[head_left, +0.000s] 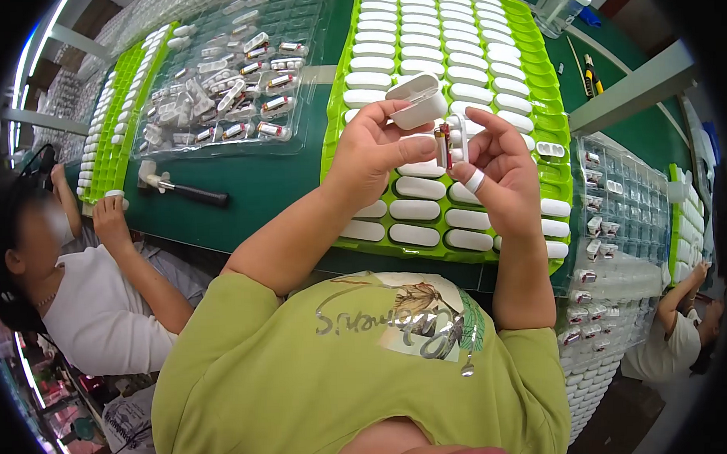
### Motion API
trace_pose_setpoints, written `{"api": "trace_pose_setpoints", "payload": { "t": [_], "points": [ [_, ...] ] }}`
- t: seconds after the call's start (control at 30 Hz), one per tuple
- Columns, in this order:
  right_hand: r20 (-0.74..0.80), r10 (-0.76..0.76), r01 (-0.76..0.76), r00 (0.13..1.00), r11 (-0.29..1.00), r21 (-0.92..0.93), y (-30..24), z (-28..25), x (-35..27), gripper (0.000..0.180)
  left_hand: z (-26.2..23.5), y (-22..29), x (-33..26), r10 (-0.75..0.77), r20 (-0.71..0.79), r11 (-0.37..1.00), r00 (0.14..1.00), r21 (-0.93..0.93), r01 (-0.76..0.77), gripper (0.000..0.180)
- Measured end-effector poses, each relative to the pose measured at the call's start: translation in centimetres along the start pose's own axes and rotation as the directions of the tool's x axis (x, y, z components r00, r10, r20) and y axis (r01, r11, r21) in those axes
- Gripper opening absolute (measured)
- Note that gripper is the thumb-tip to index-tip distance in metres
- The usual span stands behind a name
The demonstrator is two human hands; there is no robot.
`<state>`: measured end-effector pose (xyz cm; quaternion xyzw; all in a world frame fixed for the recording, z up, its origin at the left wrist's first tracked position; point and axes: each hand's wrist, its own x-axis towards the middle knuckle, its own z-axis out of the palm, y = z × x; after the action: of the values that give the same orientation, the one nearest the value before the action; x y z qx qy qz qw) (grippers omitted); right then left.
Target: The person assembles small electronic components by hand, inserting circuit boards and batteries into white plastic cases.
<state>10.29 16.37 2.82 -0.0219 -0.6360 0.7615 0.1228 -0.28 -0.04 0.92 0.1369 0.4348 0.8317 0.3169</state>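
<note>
My left hand (374, 146) holds a small white plastic case (420, 101) with its lid hinged open, above a green tray (553, 100) of several white cases. My right hand (496, 166) pinches a small silver cell with a red end (444, 142) right next to the case; one finger wears a white band. Both hands meet over the tray's middle.
A clear blister tray (238, 79) of small cells lies to the left, a black-handled tool (182, 189) below it. Another clear tray (619, 210) sits at right. A person in white sits at left, touching a second green tray (116, 123). Another person is at lower right.
</note>
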Motion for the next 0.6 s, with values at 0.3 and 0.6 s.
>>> {"api": "trace_pose_setpoints", "payload": {
  "t": [0.3, 0.6],
  "points": [
    [0.135, -0.117, 0.154, 0.984, 0.936, -0.317, 1.0, 0.1, -0.8, 0.069, -0.9, 0.0, 0.0, -0.082, 0.055, 0.993, 0.995, 0.095, 0.076, 0.057],
    [0.158, 0.003, 0.045, 0.987, 0.954, -0.298, 0.8, 0.1, -1.0, 0.055, -0.8, -0.1, -0.1, -0.07, 0.104, 0.986, 0.992, 0.156, 0.053, 0.045]
  ]
}}
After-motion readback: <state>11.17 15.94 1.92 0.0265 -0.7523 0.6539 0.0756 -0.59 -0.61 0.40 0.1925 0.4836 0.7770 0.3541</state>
